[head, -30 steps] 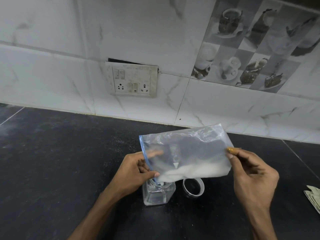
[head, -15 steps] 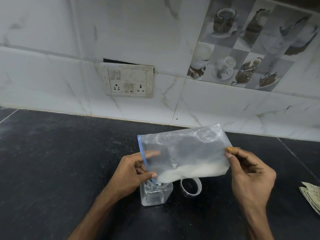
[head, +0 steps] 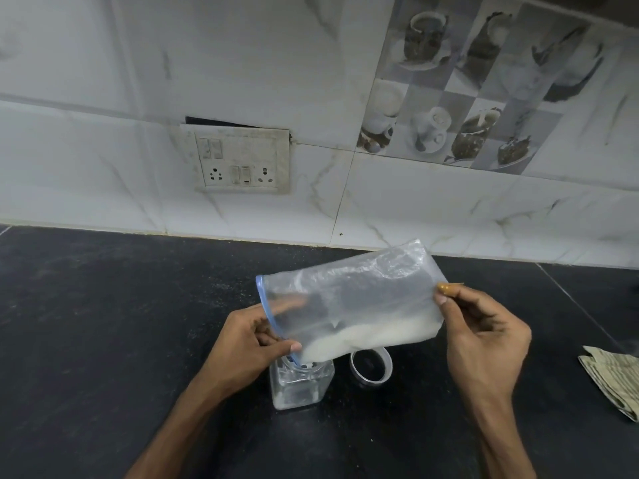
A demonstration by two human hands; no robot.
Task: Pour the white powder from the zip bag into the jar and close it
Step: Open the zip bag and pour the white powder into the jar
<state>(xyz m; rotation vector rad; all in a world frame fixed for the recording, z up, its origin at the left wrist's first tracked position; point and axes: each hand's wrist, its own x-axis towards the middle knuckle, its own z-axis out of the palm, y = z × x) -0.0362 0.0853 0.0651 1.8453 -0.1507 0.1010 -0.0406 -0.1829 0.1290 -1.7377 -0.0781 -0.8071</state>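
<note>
We tilt the zip bag (head: 349, 305) steeper; more white powder (head: 363, 337) now sits at its mouth over the jar (head: 301, 385).

Dim, soft, wide-angle edge warp

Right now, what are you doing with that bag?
A person is tipping a zip bag of white powder into a small clear jar on the dark counter. The left hand holds the bag's open blue-edged end over the jar's mouth; the right hand pinches the far end. Most powder sits in the bag. The lid lies beside the jar.
</note>
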